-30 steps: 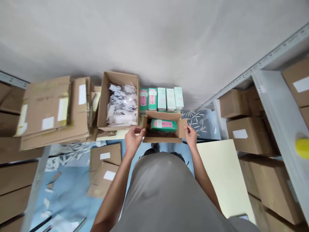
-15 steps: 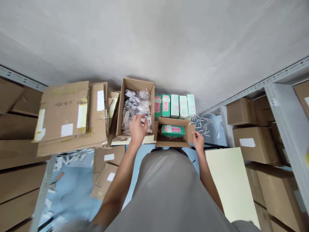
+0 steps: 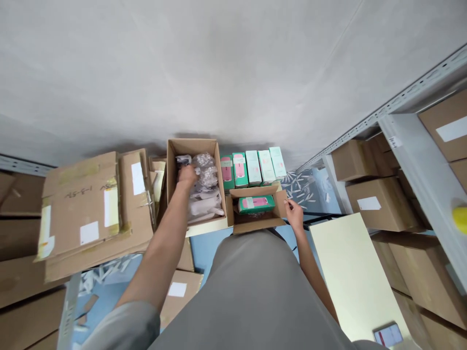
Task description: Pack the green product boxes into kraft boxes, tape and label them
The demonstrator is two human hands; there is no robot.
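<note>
My left hand [image 3: 187, 176] reaches down into a tall cardboard box [image 3: 192, 144] of packing filler. Crumpled bubble wrap [image 3: 206, 171] and white paper-like strips [image 3: 205, 204] lie beside it; its fingers are hidden among the filler. To the right, a smaller open carton [image 3: 257, 225] holds a green box with a pink picture [image 3: 256, 203], lying on its side. My right hand [image 3: 294, 214] is closed at that carton's right flap [image 3: 280, 202], thumb and fingers pinching its edge. Behind the carton stands a row of several similar green-and-white boxes [image 3: 252, 167].
Flattened cardboard [image 3: 83, 194] is piled on the left. A cream panel [image 3: 343, 262] at right bears a phone [image 3: 388, 335]. Metal shelving [image 3: 416, 146] with brown cartons [image 3: 379, 204] flanks the right side. White scraps [image 3: 297, 187] lie on the blue floor.
My left hand has gone from the near right of the filler box to deeper in its far left part. My right hand stays at the carton flap. The view has shifted.
</note>
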